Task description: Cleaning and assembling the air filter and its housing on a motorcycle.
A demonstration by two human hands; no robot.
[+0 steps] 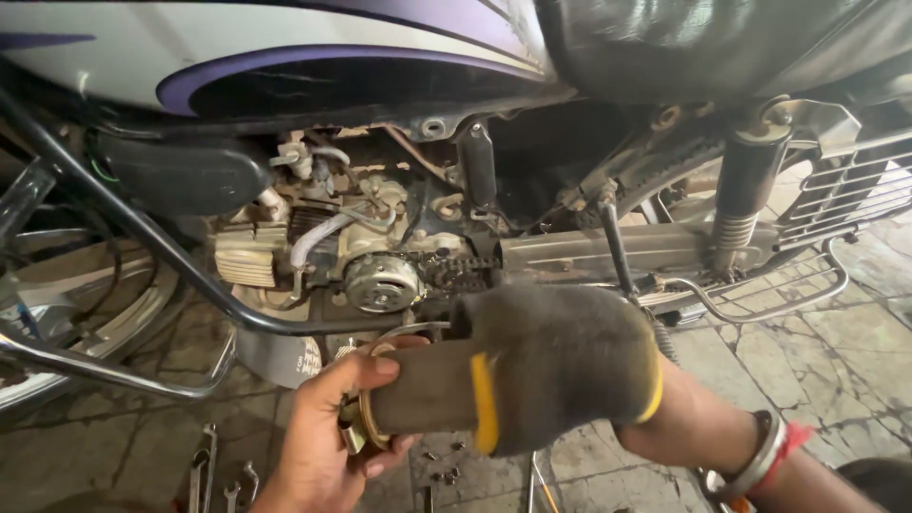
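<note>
Brass-coloured ring part (pixel 366 432), prob. a clutch/gear piece, sits low centre of view, w/ a dirty grey rag w/ yellow edging (pixel 532 375) pushed against or into it. Left hand (pixel 328 432) curls round the ring, thumb on top, fingers under. Right hand (pixel 560 366) is wrapped inside the rag, so can't tell how its fingers are set; it seems to press the rag end into the ring.

Just behind: open engine side of the motorcycle (pixel 380 271), w/ round rotor (pixel 382 282) and bare chain on its sprocket (pixel 456 271). Below, on the stone floor (pixel 836 361), spanners (pixel 204 465) and small bolts (pixel 446 461) lie loose.

Risks, as I judge: ring is oily, grip is fingertip only, so a hard twist could pop it out onto the floor and dent it. Rag lint or grit could stay inside the part. Loose rag end near the chain could snag. Bolts underfoot could get kicked & lost.
</note>
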